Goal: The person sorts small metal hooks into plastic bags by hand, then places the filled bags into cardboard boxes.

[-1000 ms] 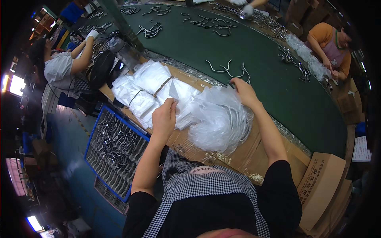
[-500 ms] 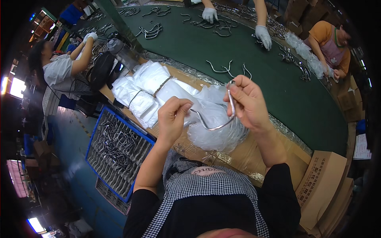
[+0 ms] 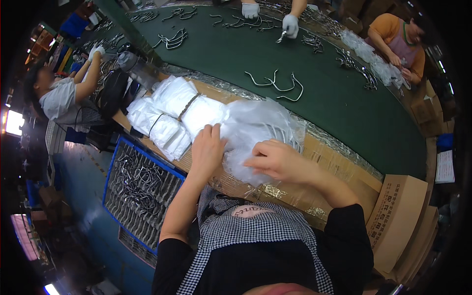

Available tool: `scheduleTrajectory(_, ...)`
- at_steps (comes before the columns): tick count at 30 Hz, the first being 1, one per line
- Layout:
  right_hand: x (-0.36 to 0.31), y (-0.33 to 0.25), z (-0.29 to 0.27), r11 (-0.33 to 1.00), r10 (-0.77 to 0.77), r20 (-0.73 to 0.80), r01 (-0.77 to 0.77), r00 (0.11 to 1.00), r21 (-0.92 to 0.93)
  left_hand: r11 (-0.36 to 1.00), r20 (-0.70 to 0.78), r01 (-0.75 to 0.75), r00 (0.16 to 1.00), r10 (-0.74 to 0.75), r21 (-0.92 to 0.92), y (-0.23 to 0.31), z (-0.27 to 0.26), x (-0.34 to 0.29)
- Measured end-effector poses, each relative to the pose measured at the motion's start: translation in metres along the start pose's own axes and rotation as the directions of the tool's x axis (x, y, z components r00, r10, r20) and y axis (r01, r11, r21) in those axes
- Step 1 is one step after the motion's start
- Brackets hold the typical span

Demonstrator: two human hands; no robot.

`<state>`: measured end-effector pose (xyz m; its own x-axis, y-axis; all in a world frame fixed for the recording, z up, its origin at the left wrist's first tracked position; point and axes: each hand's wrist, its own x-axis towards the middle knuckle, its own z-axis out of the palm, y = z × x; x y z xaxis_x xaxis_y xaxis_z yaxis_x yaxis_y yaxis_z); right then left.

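Observation:
Both my hands are down at a clear plastic bag (image 3: 250, 115) on the cardboard-covered bench. My left hand (image 3: 208, 150) lies at the bag's left side, fingers bent together on the film. My right hand (image 3: 278, 160) is at its near right side, thumb and forefinger pinched on the film and slightly blurred. Several bent chrome rods (image 3: 279, 132) show through the plastic just beyond my right hand. A few more bent rods (image 3: 275, 84) lie loose on the green table past the bag.
Bundled white plastic bags (image 3: 169, 115) lie on the left of the bench. A blue-rimmed crate (image 3: 142, 191) with metal rods stands at lower left. A cardboard box (image 3: 398, 221) is at right. Co-workers' gloved hands (image 3: 290, 26) handle rods across the green table (image 3: 344, 113).
The bent rod I held between both hands is out of them. Both hands have come down onto the plastic bag, the right one moving left and nearer. Rods now show through the bag.

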<state>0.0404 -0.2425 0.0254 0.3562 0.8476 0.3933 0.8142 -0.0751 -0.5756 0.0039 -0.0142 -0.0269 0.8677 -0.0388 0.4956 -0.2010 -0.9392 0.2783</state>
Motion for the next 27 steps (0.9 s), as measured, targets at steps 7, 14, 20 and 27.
scheduleTrajectory(7, -0.011, 0.139, -0.025, 0.765, 0.458, -0.444, -0.596, 0.77, -0.246, 0.996, 0.22, 0.082, 0.972, -0.088, 0.037, -0.05, 0.018, -0.031)
scheduleTrajectory(14, -0.037, 0.179, -0.009, 0.727, 0.355, -0.379, -0.507, 0.855, -0.463, 0.976, -0.024, 0.202, 0.979, -0.205, -0.084, -0.037, -0.03, -0.01)
scheduleTrajectory(20, 0.011, 0.073, -0.063, 0.664, 0.67, -0.46, -0.194, 0.582, 0.722, 0.843, -0.092, 0.141, 0.971, -0.219, -0.52, -0.011, -0.043, 0.013)
scheduleTrajectory(27, 0.042, -0.017, -0.017, 0.394, 0.607, -0.296, 0.044, 0.738, 0.918, 0.781, -0.08, 0.024, 0.992, -0.095, -0.624, 0.05, -0.071, 0.026)
